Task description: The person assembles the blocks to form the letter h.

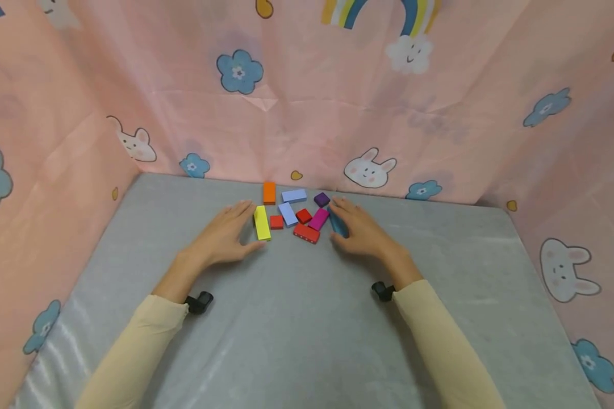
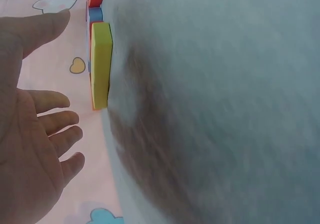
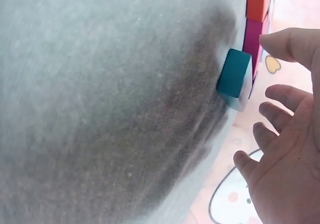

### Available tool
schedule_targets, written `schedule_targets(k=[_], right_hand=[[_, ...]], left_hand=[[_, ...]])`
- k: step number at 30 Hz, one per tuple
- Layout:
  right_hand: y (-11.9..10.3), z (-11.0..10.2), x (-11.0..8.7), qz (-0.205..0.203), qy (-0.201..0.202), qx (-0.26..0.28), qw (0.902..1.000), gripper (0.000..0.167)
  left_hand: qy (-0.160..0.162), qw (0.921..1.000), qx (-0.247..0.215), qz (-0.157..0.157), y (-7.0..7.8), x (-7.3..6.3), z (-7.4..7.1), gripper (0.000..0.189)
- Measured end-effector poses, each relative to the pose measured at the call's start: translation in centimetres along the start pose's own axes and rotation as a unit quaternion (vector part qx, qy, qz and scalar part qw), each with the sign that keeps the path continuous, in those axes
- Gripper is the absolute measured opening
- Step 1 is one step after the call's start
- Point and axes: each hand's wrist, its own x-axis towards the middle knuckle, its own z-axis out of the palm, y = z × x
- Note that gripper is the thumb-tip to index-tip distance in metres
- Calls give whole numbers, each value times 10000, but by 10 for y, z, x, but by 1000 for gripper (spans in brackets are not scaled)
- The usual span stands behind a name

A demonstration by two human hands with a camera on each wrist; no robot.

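Note:
Several coloured blocks lie in a loose group near the back of the table. My left hand [image 1: 226, 234] is at the group's left side, thumb and fingers spread beside a yellow block [image 1: 262, 222]. In the left wrist view a gap shows between that hand and the yellow block [image 2: 101, 66]. On the right, my right hand [image 1: 360, 228] curves loosely around a teal block [image 1: 339, 222], partly hiding it. The right wrist view shows the teal block [image 3: 235, 73] apart from the fingers. Between the hands are a red block [image 1: 307, 233], a magenta block [image 1: 319, 219] and a light blue block [image 1: 288, 215].
Behind these lie an orange block [image 1: 269, 193], another light blue block [image 1: 293, 196] and a dark purple block [image 1: 321, 199]. Small red blocks [image 1: 276, 222] sit mid-group. A pink printed curtain [image 1: 307, 125] rises along the back and sides of the grey-covered table [image 1: 296, 329].

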Motion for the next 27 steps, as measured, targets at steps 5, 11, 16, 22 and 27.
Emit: schedule_targets(k=[5,11,16,22,27], right_hand=[[2,4,4,141,-150,-68,9998,79],[3,4,3,252,-200,-102,9994,79],[1,0,2,200,-275,-143,9993,80],[-4,-6,-1,231,-395,-275,9986,83],[-8,-10,-5,272,-447,-336,9981,84]], left_hand=[[-12,10000,-77,55,1,5,4,95],[-4,10000,-68,19,2,12,7,95],[-28,9998,-175,-74,3,16,9,94],[14,9998,-125,-122,3,18,11,94],[63,9998,-70,-146,3,20,11,93]])
